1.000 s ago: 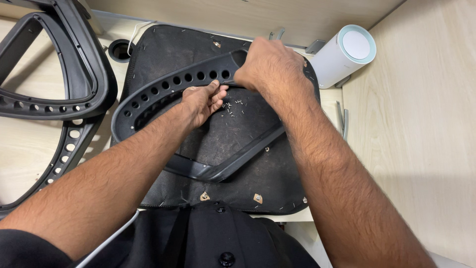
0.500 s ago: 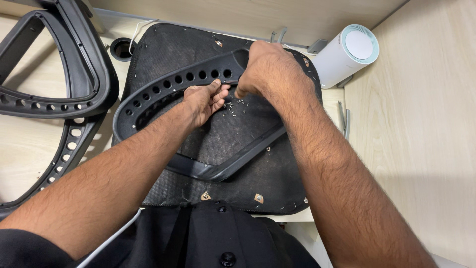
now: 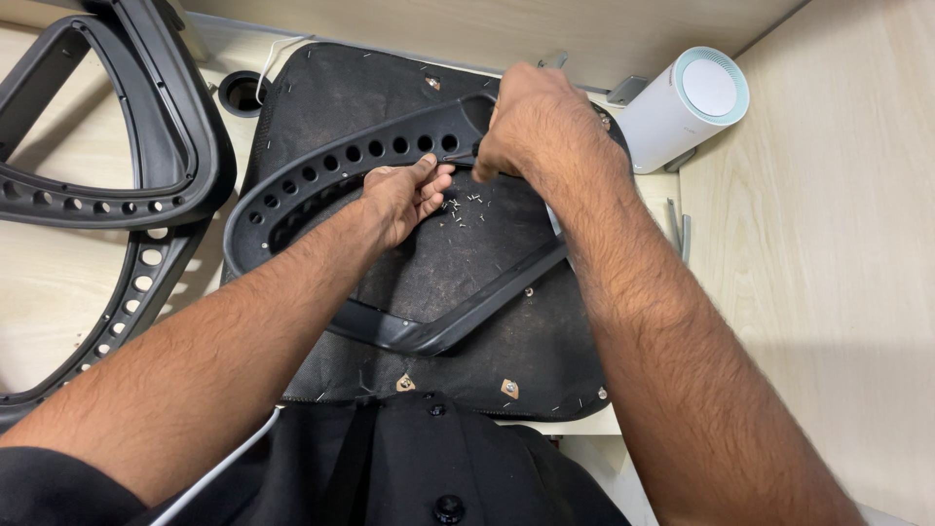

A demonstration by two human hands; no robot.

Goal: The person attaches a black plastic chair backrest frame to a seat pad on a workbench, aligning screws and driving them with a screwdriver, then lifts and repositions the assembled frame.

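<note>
A black plastic frame with a row of round holes [image 3: 321, 175] lies on a black fabric-covered chair seat panel [image 3: 390, 107]. My left hand [image 3: 404, 195] rests on the panel inside the frame, fingertips pinched at the frame's inner edge. My right hand [image 3: 531, 122] is closed around a small dark tool whose tip [image 3: 474, 153] pokes out at the frame's upper bar. Several small metal staples [image 3: 466, 209] lie scattered on the fabric just below both hands.
Two more black holed frames [image 3: 146, 195] lie at the left on the light wooden table [image 3: 828, 244]. A white cylinder with a pale blue rim [image 3: 687, 102] stands at the upper right. A round cable hole [image 3: 241, 93] sits at the back.
Both hands stay at the same spot on the frame's upper bar; the right hand shifted slightly. The staples on the fabric look unchanged.
</note>
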